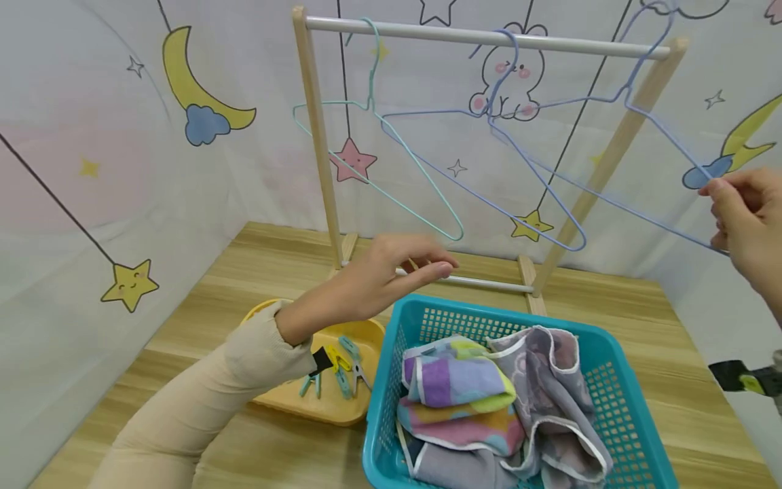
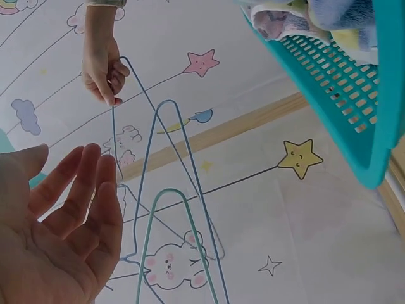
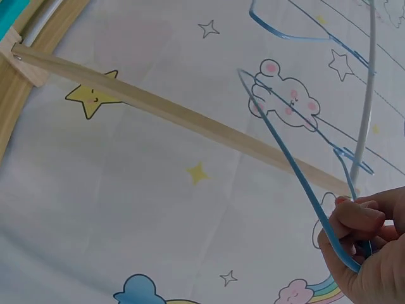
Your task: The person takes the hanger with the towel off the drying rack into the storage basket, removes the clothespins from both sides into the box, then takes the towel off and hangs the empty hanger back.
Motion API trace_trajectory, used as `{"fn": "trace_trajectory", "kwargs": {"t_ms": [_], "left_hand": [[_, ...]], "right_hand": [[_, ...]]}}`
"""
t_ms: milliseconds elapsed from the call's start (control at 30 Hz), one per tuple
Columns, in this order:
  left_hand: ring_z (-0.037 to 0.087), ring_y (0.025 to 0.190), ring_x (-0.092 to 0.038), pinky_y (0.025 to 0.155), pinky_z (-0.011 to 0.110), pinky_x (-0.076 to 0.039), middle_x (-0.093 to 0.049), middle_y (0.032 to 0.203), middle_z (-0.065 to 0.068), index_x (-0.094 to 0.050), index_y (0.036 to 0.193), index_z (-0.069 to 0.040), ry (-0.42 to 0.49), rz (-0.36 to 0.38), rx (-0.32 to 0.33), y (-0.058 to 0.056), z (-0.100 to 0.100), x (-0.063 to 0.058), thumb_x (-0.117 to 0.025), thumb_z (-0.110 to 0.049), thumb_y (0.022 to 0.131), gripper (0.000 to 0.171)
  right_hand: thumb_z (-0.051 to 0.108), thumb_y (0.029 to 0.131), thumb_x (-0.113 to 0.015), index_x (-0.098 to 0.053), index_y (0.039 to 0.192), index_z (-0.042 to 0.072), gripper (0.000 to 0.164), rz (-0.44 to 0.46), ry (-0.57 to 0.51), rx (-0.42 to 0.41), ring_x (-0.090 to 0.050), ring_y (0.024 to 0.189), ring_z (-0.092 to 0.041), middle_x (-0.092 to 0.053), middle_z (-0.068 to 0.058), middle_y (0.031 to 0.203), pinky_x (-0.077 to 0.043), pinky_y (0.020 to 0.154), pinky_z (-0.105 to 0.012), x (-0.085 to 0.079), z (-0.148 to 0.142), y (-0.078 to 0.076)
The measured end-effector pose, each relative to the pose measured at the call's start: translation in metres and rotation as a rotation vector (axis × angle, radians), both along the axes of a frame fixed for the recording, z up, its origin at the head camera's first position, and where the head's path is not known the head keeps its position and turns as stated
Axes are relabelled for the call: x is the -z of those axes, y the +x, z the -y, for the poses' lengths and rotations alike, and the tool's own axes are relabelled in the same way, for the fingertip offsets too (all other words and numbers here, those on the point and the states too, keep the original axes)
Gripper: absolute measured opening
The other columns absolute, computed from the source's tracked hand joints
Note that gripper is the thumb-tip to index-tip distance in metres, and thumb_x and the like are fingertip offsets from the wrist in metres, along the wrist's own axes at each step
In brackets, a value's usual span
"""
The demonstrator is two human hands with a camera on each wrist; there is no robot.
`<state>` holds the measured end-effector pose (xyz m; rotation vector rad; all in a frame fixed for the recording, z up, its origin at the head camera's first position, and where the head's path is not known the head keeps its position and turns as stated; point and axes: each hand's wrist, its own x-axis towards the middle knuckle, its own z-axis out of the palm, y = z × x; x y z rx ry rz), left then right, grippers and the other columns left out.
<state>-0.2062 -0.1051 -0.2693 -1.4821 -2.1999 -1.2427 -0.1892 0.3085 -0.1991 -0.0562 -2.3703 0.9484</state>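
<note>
My right hand (image 1: 751, 221) pinches the lower corner of a periwinkle-blue clothes hanger (image 1: 672, 142). That hanger's hook overlaps the right end of the rack's white rod (image 1: 427, 31). In the right wrist view, the fingers (image 3: 357, 218) curl round the hanger's bent end. My left hand (image 1: 391, 275) holds nothing; it hovers over the back left corner of the blue-green basket (image 1: 381, 380), its fingers loosely bent. A mint-green hanger (image 1: 421, 166) and another periwinkle hanger (image 1: 544, 180) hang from the rod.
Folded purple-and-yellow cloth (image 1: 458, 380) and grey printed cloth (image 1: 544, 380) lie in the basket. Left of it, a yellow tray (image 1: 281, 401) holds several clothespins (image 1: 345, 360), partly behind the left sleeve. The wooden rack post (image 1: 599, 170) stands before a printed curtain (image 1: 244, 176).
</note>
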Motion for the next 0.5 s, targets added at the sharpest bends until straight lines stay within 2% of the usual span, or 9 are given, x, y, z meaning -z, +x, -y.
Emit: {"fn": "trace_trajectory", "kwargs": {"t_ms": [133, 233, 433, 467, 500], "left_hand": [[0.004, 0.089, -0.062, 0.078, 0.027, -0.055, -0.071, 0.099, -0.004, -0.071, 0.116, -0.007, -0.023, 0.019, -0.019, 0.001, 0.008, 0.004, -0.057, -0.012, 0.103, 0.02], [0.004, 0.091, -0.063, 0.079, 0.029, -0.055, -0.071, 0.098, -0.006, -0.071, 0.116, -0.008, -0.032, 0.027, -0.041, 0.0, 0.015, 0.007, -0.056, -0.013, 0.103, 0.02], [0.006, 0.088, -0.063, 0.076, 0.029, -0.054, -0.07, 0.099, -0.01, -0.071, 0.117, -0.011, -0.031, 0.047, -0.072, 0.0, 0.03, 0.013, -0.058, -0.016, 0.103, 0.02], [0.006, 0.087, -0.062, 0.076, 0.029, -0.054, -0.07, 0.098, -0.011, -0.071, 0.118, -0.011, -0.027, 0.051, -0.079, 0.0, 0.032, 0.014, -0.059, -0.016, 0.102, 0.02], [0.005, 0.087, -0.062, 0.076, 0.029, -0.054, -0.07, 0.097, -0.011, -0.071, 0.118, -0.012, -0.024, 0.053, -0.089, 0.001, 0.034, 0.015, -0.06, -0.016, 0.101, 0.02]], "right_hand": [[0.013, 0.107, -0.044, -0.063, 0.101, 0.006, 0.021, 0.001, 0.118, -0.009, -0.039, 0.052, -0.001, -0.043, 0.004, 0.068, -0.038, 0.046, -0.008, 0.009, 0.002, 0.003], [0.01, 0.107, -0.042, -0.055, 0.116, -0.014, 0.029, 0.016, 0.194, 0.003, -0.04, 0.049, 0.002, -0.046, -0.008, 0.073, -0.037, 0.046, -0.007, 0.013, 0.008, 0.007], [0.01, 0.108, -0.039, -0.052, 0.125, -0.017, 0.035, 0.018, 0.243, 0.026, -0.038, 0.059, 0.022, -0.052, -0.029, 0.094, -0.032, 0.055, 0.0, 0.021, 0.014, 0.015], [0.012, 0.108, -0.04, -0.052, 0.126, -0.017, 0.036, 0.011, 0.247, 0.034, -0.036, 0.062, 0.025, -0.053, -0.031, 0.098, -0.031, 0.058, 0.0, 0.022, 0.014, 0.017], [0.012, 0.108, -0.041, -0.052, 0.126, -0.017, 0.036, -0.005, 0.245, 0.042, -0.036, 0.065, 0.026, -0.054, -0.027, 0.098, -0.03, 0.061, 0.0, 0.024, 0.013, 0.018]]}}
